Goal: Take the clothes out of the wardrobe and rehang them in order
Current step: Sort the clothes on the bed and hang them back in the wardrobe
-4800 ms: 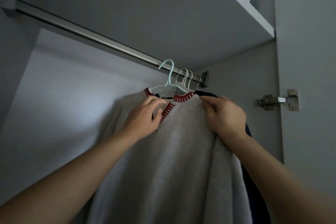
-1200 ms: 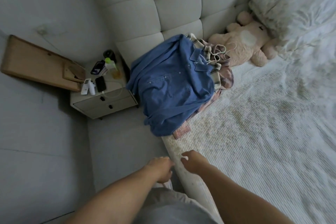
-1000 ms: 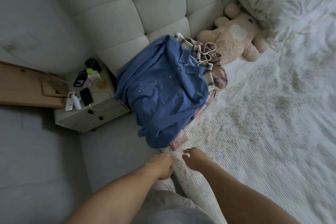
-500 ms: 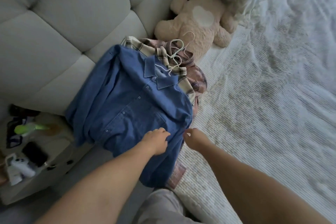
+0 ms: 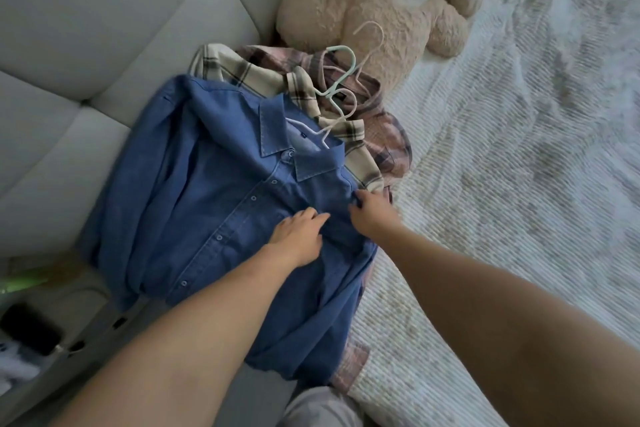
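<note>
Head view, facing down, near bed point(image 5: 519, 184)

Blue shirt point(image 5: 214, 204) on bed point(image 5: 519, 184), both hands on it

Dim, soft daylight, brighter toward bed point(image 5: 519, 149) at right. Lower-left corner dark, motion-blurred. Wide-angle distortion at edges. No glare.

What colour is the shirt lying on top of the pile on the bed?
Blue, like denim: the top shirt, seen clearly in the head view.
</note>
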